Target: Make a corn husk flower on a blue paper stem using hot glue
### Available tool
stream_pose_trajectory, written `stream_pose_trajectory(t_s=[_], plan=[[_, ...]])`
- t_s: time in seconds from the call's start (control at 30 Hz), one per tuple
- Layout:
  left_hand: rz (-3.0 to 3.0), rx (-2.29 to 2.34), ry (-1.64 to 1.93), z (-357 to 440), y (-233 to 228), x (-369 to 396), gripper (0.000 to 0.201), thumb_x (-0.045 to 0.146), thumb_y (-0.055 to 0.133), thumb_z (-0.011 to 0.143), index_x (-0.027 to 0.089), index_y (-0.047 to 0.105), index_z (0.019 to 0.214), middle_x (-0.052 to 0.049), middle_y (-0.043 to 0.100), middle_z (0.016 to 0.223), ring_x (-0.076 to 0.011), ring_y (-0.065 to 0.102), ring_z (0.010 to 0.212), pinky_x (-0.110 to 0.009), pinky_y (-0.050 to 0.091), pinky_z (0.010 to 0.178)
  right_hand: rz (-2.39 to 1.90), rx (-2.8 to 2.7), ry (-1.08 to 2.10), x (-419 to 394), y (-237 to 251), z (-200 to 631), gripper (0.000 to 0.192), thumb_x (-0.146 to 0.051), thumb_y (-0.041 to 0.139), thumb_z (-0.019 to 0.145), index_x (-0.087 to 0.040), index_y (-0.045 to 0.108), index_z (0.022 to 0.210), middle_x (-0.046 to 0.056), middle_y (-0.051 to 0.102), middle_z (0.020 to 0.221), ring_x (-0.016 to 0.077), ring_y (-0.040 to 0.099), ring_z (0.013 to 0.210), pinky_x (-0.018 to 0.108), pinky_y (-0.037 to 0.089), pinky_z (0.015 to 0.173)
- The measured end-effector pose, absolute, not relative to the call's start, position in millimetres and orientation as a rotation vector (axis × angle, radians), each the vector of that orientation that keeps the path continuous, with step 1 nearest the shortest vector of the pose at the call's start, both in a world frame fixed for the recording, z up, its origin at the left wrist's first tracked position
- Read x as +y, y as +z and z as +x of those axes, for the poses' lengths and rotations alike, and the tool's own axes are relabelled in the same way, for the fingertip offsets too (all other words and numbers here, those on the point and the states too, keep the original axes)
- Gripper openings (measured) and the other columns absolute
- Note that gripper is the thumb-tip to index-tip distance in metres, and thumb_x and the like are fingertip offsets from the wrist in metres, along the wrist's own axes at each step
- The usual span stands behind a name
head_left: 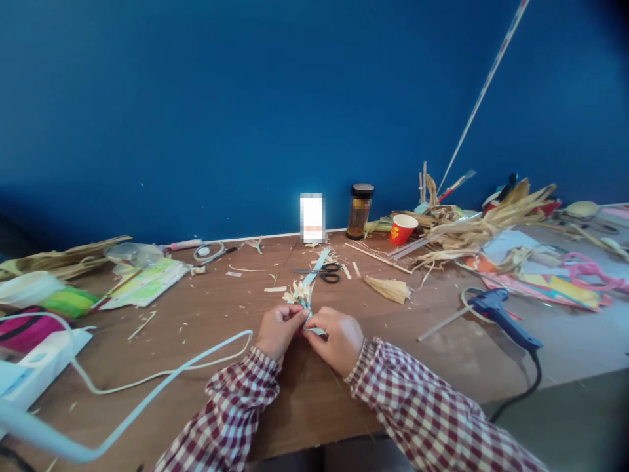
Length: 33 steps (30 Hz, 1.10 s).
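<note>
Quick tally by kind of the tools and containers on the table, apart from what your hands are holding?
Scissors: 1
Glue gun: 1
Red paper cup: 1
Dark-lidded jar: 1
Total: 4

We note even, soft daylight on the brown wooden table (147,347), faint shadows, no glare; wide-angle bending and dark vignetting at corners, edges slightly blurred.

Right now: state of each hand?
Left hand: fingers closed on the small husk flower.
Right hand: fingers closed on the light blue strip at its stem.
</note>
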<state>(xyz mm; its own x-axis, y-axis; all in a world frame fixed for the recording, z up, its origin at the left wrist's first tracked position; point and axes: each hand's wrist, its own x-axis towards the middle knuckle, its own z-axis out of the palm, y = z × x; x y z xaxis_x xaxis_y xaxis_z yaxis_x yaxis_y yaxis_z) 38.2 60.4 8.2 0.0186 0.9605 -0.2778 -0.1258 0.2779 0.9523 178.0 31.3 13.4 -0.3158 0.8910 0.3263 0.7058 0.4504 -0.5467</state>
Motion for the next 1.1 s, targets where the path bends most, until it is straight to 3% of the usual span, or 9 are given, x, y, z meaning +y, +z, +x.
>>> stream_pose_trajectory(t_s=[0.13, 0.27, 0.33, 0.47, 0.67, 0.87, 0.97, 1.1], plan=[[0.852, 1.222, 1.008, 36.2, 10.1, 61.7, 0.029, 0.03, 0.078, 0.049, 0.013, 0.063, 0.066, 0.001, 0.063, 0.057, -0.0104, 0.056, 0.051, -0.021, 0.046, 0.051, -1.265, -2.323, 0.278, 27.7, 15.8, 177.1, 0.02, -0.029, 0.045, 0.086, -0.022, 0.063, 0.086, 0.005, 0.063, 0.084, 0.0142, 0.056, 0.075, 0.022, 0.038, 0.065], [0.867, 1.183, 1.042, 33.3, 10.6, 62.3, 0.03, 0.032, 0.079, 0.049, 0.013, 0.063, 0.067, 0.003, 0.061, 0.053, -0.0085, 0.054, 0.047, -0.019, 0.043, 0.046, -0.883, -2.262, 0.495, 24.7, 18.1, 181.3, 0.026, -0.044, 0.053, 0.08, -0.022, 0.064, 0.088, 0.005, 0.064, 0.087, 0.0159, 0.057, 0.08, 0.024, 0.042, 0.071], [0.828, 1.189, 1.03, 32.2, 12.0, 61.9, 0.032, 0.033, 0.079, 0.05, 0.013, 0.063, 0.069, 0.004, 0.059, 0.052, -0.0082, 0.054, 0.047, -0.018, 0.043, 0.045, -0.792, -2.039, 0.596, 25.0, 19.5, 184.4, 0.03, -0.046, 0.052, 0.079, -0.021, 0.064, 0.089, 0.005, 0.064, 0.081, 0.0155, 0.058, 0.073, 0.025, 0.044, 0.067], [0.767, 1.243, 1.009, 32.4, 17.2, 60.4, 0.03, 0.029, 0.079, 0.052, 0.014, 0.063, 0.072, 0.005, 0.058, 0.052, -0.0066, 0.054, 0.045, -0.016, 0.045, 0.043, -1.086, -1.415, 0.63, 36.7, 20.9, 188.5, 0.029, -0.036, 0.036, 0.088, -0.018, 0.058, 0.092, 0.004, 0.059, 0.071, 0.0119, 0.049, 0.053, 0.024, 0.039, 0.051], [0.74, 1.223, 1.011, 33.0, 19.5, 59.7, 0.029, 0.026, 0.08, 0.051, 0.014, 0.061, 0.071, 0.005, 0.057, 0.051, -0.0062, 0.054, 0.043, -0.016, 0.046, 0.043, -1.277, -1.144, 0.683, 59.5, 15.0, 192.4, 0.026, -0.035, 0.041, 0.083, -0.016, 0.052, 0.097, 0.001, 0.053, 0.066, 0.0111, 0.044, 0.047, 0.024, 0.036, 0.046], [0.784, 1.181, 1.043, 30.1, 15.8, 59.5, 0.033, 0.03, 0.08, 0.05, 0.013, 0.061, 0.07, 0.006, 0.056, 0.05, -0.0053, 0.052, 0.043, -0.015, 0.043, 0.041, -1.266, -0.865, 0.293, 77.5, 22.1, 231.1, 0.028, -0.032, 0.044, 0.081, -0.015, 0.051, 0.103, 0.006, 0.056, 0.091, 0.013, 0.051, 0.067, 0.026, 0.044, 0.059], [0.813, 1.174, 1.047, 31.3, 13.4, 60.0, 0.034, 0.032, 0.08, 0.05, 0.013, 0.062, 0.071, 0.005, 0.057, 0.051, -0.0053, 0.053, 0.043, -0.015, 0.043, 0.042, -1.289, -0.821, 0.122, 83.2, 28.1, 244.4, 0.027, -0.031, 0.045, 0.081, -0.014, 0.052, 0.101, 0.007, 0.056, 0.094, 0.0142, 0.052, 0.073, 0.029, 0.045, 0.065], [0.852, 1.179, 1.04, 33.4, 10.9, 60.3, 0.035, 0.034, 0.08, 0.05, 0.012, 0.063, 0.073, 0.005, 0.058, 0.053, -0.005, 0.052, 0.044, -0.015, 0.043, 0.043, -1.259, -1.369, 0.466, 75.1, 27.5, 224.6, 0.026, -0.032, 0.049, 0.081, -0.014, 0.057, 0.099, 0.007, 0.06, 0.086, 0.0155, 0.055, 0.074, 0.03, 0.047, 0.069]])
